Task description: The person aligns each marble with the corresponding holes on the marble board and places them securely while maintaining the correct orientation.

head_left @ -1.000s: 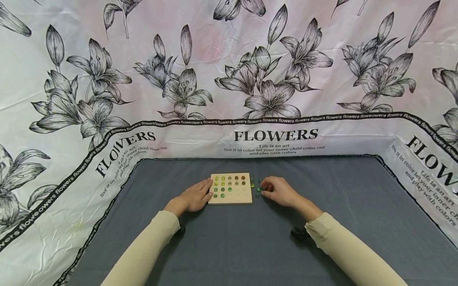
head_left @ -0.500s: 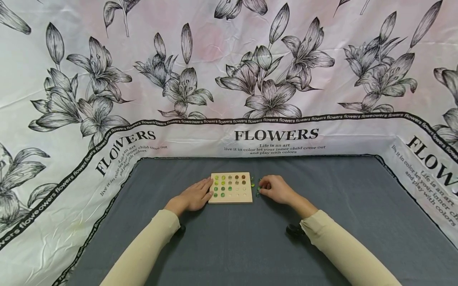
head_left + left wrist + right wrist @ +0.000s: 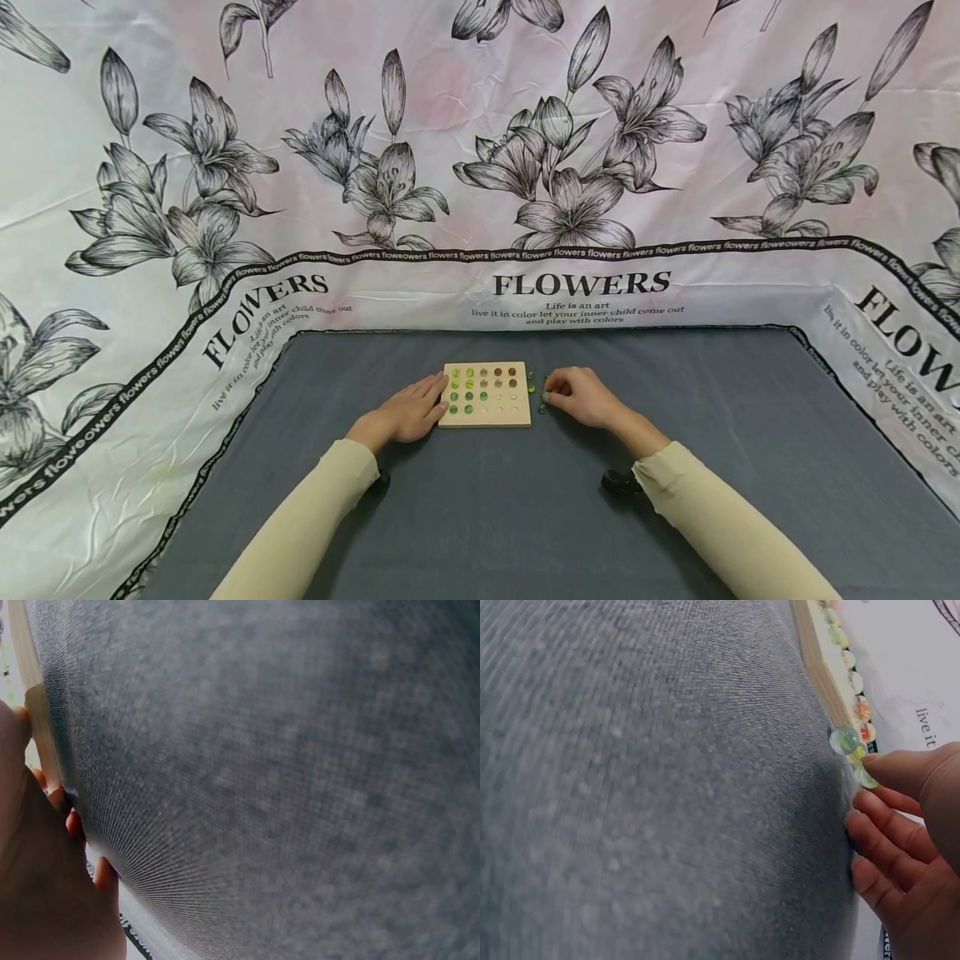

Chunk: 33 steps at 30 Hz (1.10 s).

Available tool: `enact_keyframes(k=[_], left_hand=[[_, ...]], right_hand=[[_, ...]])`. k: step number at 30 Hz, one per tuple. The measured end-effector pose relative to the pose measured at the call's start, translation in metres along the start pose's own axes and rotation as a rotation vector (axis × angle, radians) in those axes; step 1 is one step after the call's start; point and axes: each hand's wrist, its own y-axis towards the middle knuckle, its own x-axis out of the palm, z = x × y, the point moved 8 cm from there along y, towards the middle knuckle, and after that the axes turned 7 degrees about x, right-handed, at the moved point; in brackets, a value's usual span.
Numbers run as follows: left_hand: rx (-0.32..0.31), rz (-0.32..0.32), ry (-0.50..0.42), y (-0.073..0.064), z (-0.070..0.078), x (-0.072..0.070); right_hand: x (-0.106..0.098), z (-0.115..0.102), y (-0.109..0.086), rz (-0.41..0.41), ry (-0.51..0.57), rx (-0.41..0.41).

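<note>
A pale wooden board (image 3: pixel 491 420) with round hollows lies on the grey cloth. Yellow-green, clear, brown and green glass marbles fill most hollows; several at the near right hold none. My left hand (image 3: pixel 408 408) rests along the board's left edge, fingers fairly straight. In the left wrist view that hand (image 3: pixel 52 885) is dark against the board's side. To the right of the board, my right hand (image 3: pixel 581 397) pinches a green marble (image 3: pixel 867 778) between thumb and forefinger. Another greenish marble (image 3: pixel 845 740) shows just beyond the thumb tip in the right wrist view.
A few loose marbles lie between the board and my right hand, among them a yellow-green one (image 3: pixel 532 389) and a green one (image 3: pixel 542 409). Grey cloth (image 3: pixel 480 517) covers the table. A white curtain printed with flowers (image 3: pixel 570 208) rises behind it.
My right hand has shifted slightly left over the loose green marbles, and its fingertips now cover some that showed earlier. The left hand and the board stay put.
</note>
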Motion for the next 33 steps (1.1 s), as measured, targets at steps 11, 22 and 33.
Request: enact_keyframes(k=[11, 22, 33], left_hand=[[-0.008, 0.0, 0.004, -0.002, 0.002, -0.003], [0.0, 0.005, -0.015, -0.002, 0.001, 0.0], [-0.003, 0.009, -0.01, -0.003, 0.004, -0.001]], right_hand=[[-0.01, 0.003, -0.012, 0.005, 0.191, 0.024], [-0.011, -0.007, -0.021, 0.022, 0.23, 0.016], [-0.001, -0.023, -0.02, 0.017, 0.265, -0.013]])
